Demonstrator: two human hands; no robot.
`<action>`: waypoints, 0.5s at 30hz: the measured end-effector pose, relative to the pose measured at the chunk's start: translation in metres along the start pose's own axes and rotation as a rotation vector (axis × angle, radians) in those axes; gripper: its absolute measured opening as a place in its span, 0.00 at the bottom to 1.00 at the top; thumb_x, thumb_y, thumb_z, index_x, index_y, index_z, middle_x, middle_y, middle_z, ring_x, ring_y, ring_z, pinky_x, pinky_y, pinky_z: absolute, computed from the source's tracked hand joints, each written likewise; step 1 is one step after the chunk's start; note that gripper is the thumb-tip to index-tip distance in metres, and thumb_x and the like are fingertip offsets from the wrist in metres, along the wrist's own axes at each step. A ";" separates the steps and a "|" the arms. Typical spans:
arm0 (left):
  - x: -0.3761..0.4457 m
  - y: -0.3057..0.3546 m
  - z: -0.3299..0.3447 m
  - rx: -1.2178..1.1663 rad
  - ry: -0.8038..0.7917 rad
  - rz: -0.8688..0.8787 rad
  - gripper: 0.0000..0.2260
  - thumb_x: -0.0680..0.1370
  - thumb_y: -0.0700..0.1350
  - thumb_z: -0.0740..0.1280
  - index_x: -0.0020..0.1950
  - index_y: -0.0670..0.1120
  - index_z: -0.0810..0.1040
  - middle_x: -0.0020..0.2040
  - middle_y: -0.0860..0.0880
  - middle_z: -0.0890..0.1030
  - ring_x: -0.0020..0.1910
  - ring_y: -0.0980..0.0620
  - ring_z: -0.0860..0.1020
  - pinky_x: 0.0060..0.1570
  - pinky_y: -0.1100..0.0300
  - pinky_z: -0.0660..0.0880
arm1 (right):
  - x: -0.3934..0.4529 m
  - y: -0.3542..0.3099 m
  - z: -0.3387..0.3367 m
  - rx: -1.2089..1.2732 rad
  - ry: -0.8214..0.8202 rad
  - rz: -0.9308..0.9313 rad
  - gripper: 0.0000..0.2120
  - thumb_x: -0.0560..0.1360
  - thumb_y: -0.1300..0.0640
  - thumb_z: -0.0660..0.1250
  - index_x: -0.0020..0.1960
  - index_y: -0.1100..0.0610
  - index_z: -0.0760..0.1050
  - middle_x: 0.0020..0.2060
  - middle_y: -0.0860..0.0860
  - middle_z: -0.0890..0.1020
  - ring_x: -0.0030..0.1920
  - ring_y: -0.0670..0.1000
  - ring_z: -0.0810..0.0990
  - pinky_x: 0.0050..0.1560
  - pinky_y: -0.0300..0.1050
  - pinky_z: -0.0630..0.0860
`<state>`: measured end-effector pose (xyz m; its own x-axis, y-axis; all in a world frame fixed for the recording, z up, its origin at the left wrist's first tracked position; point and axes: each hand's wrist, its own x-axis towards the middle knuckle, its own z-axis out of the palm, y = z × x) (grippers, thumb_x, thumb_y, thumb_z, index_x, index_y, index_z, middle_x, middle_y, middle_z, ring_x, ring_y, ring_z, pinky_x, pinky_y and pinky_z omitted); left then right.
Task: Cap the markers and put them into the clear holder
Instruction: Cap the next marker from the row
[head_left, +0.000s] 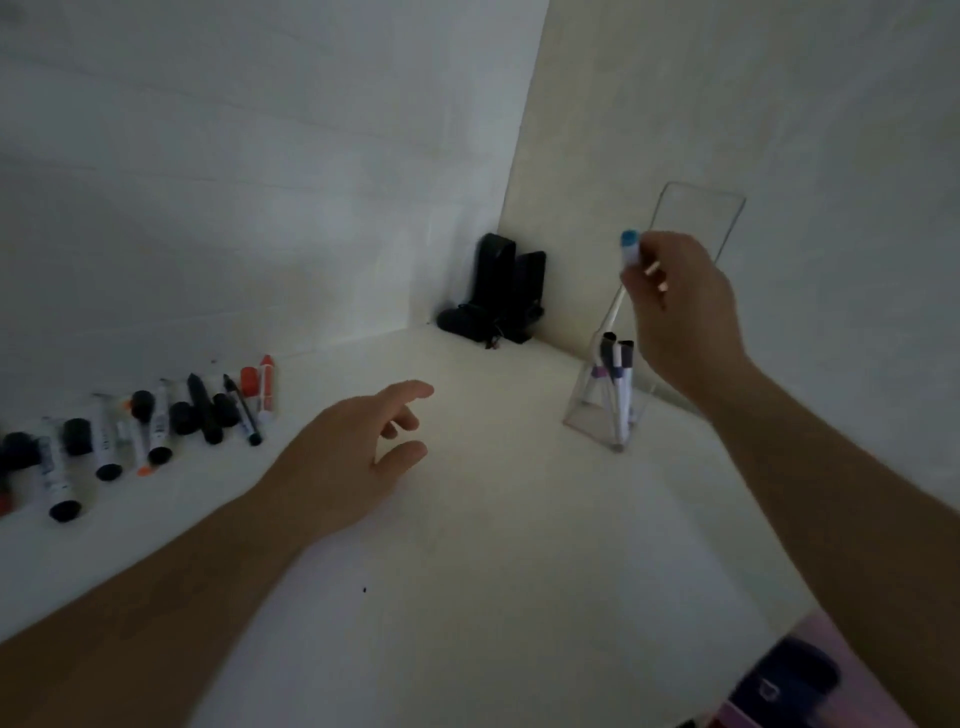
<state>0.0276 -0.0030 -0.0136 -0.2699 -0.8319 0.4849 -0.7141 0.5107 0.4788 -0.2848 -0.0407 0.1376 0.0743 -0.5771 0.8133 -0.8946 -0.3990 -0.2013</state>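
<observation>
Clearly the right hand (675, 306) pinches a blue-capped marker (629, 248) above the clear holder (618, 410), left hand (358, 457) slack-fingered, so a crooked drop could topple it.

A blue cap (629, 239) is seen on the white marker (630, 254) pinched in the right hand (680, 306). The clear holder (613, 405) is seen to contain white markers with dark caps (618, 353) and purple bands. The table (493, 519) is coloured off-white. Along its left edge, a row of markers (130, 431) is shown in white and black, with one red-orange marker (266, 382) and a loose red cap (249, 382) at the far end. Black objects (498, 296) are seen in the far corner. A pink and dark blue item (795, 680) is seen at the near right corner.
</observation>
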 end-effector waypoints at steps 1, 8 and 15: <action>-0.001 -0.001 0.001 0.021 -0.020 0.007 0.22 0.78 0.55 0.67 0.71 0.65 0.66 0.54 0.65 0.77 0.53 0.63 0.75 0.54 0.58 0.75 | 0.001 0.012 -0.005 -0.047 -0.044 0.044 0.07 0.81 0.55 0.63 0.56 0.56 0.76 0.46 0.49 0.77 0.44 0.52 0.76 0.46 0.43 0.67; -0.004 0.001 0.003 0.138 -0.081 0.104 0.14 0.75 0.60 0.60 0.56 0.60 0.80 0.56 0.63 0.79 0.58 0.58 0.74 0.62 0.61 0.68 | -0.030 0.061 0.010 -0.234 -0.357 0.178 0.16 0.83 0.53 0.57 0.70 0.47 0.66 0.41 0.51 0.82 0.36 0.56 0.78 0.38 0.50 0.77; -0.007 -0.006 0.001 0.127 -0.071 0.081 0.09 0.76 0.56 0.65 0.54 0.60 0.81 0.52 0.67 0.77 0.57 0.60 0.73 0.62 0.58 0.70 | -0.038 0.055 0.011 -0.339 -0.538 0.271 0.27 0.78 0.43 0.54 0.76 0.44 0.60 0.56 0.56 0.81 0.51 0.60 0.78 0.54 0.57 0.79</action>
<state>0.0336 -0.0005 -0.0204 -0.3717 -0.8045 0.4633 -0.7629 0.5490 0.3413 -0.3323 -0.0486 0.0891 -0.0412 -0.9333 0.3566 -0.9943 0.0033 -0.1062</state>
